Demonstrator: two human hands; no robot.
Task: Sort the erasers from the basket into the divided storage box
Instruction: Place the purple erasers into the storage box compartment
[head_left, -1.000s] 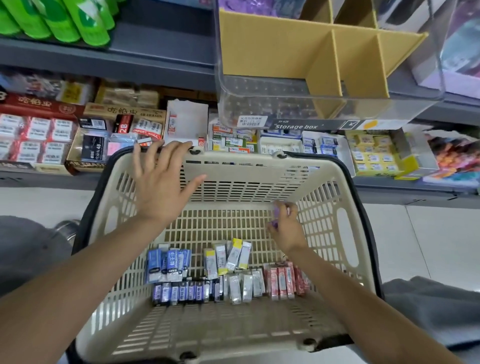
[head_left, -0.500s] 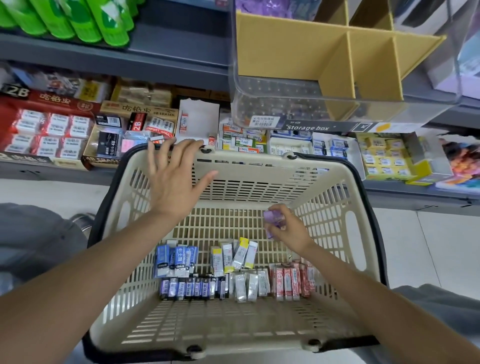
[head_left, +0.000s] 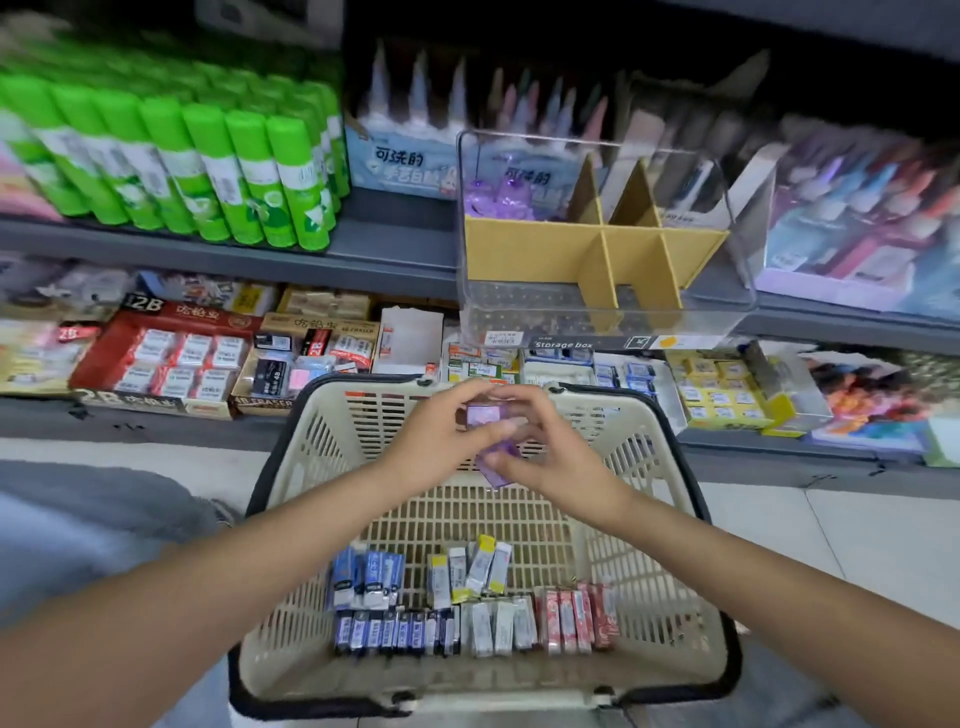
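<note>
Erasers (head_left: 470, 603) still make up most of the load in the basket (head_left: 322, 467): blue, white-and-yellow, dark blue, white and red ones lie in rows at its near end. Both hands meet above the far end of the basket, holding purple erasers (head_left: 491, 441) between them. The left hand (head_left: 441, 441) has its fingers curled round the upper part of the purple bundle, and the right hand (head_left: 550, 452) pinches it from the other side. How many purple pieces they hold is hard to tell, since the fingers cover much of them.

On the shelf above stands the clear storage box (head_left: 597, 306) with its cardboard dividers (head_left: 608, 244). Something purple (head_left: 493, 197) already lies in its back-left compartment, probably erasers of the same kind, though the view there is blurred. The other compartments look empty from here.

By this showing the job is in its early part. One colour is partly placed and more of it is in hand, not yet carried to the box. The remaining groups in the basket have not been touched and each still needs a compartment.
</note>
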